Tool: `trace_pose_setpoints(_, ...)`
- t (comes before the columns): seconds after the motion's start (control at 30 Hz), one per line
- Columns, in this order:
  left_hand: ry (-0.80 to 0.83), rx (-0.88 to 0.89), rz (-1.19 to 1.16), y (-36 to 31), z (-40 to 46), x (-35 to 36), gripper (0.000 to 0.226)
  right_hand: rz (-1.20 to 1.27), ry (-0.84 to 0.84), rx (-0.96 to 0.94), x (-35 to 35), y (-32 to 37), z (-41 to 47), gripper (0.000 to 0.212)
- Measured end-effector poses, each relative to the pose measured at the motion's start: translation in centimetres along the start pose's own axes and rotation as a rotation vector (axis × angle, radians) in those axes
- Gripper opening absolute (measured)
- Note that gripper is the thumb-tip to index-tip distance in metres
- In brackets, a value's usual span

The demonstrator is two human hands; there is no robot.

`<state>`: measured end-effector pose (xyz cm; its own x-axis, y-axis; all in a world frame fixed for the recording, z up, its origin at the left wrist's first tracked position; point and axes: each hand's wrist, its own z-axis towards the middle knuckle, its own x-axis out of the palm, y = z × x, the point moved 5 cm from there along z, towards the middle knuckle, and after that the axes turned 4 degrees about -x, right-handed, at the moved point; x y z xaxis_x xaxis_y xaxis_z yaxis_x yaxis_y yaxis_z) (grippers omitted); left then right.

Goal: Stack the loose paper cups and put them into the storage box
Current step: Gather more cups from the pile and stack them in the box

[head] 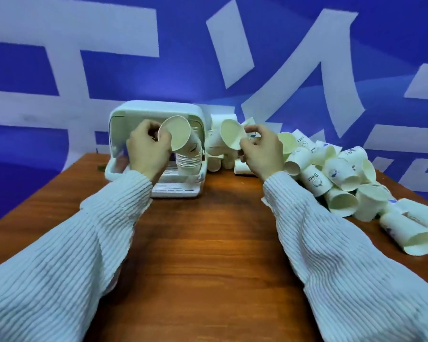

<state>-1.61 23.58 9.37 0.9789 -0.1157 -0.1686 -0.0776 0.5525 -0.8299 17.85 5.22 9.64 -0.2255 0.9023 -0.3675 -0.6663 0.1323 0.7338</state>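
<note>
Presently I hold a nested stack of thin cream paper cups [187, 154] in my left hand [147, 149] and one loose cream paper cup [231, 135] pinched in my right hand [261, 154]: light, crushable, best gripped softly near the stiffer rolled rim.

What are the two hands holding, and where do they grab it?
The left hand grips the top of a stack of paper cups, near the rim of the top cup. The right hand pinches a single paper cup by its side.
</note>
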Motion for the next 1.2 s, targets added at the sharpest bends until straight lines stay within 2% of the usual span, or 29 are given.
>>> trace_pose_setpoints(0.17,-0.036,-0.06,0.011,2.1,1.7,-3.7,0.011,-0.069,0.059,-0.048,6.2,3.3,2.6,0.016)
trace_pose_setpoints(0.3,-0.06,-0.081,0.021,3.0,2.4,-4.7,0.015,-0.247,0.131,-0.086,9.2,3.5,3.8,0.02)
trace_pose_setpoints(0.5,-0.015,-0.074,0.052,3.1,3.2,-4.1,0.023,-0.458,0.312,-0.034,12.0,2.3,4.1,0.017)
trace_pose_setpoints(0.67,0.018,-0.052,0.066,1.6,4.1,-1.8,0.026,-0.399,0.37,-0.023,12.5,1.0,3.8,0.016)
trace_pose_setpoints(0.87,0.084,-0.05,0.098,-0.4,6.3,2.6,0.029,-0.314,0.312,0.002,10.7,-0.3,3.0,0.024)
trace_pose_setpoints(1.0,0.163,-0.18,0.243,0.9,6.6,5.4,0.027,-0.353,0.321,-0.004,8.9,-1.7,2.5,0.022)
trace_pose_setpoints(1.2,0.365,-0.274,0.657,3.5,4.7,7.6,0.038,-0.368,0.307,0.005,6.6,-3.4,1.8,0.032)
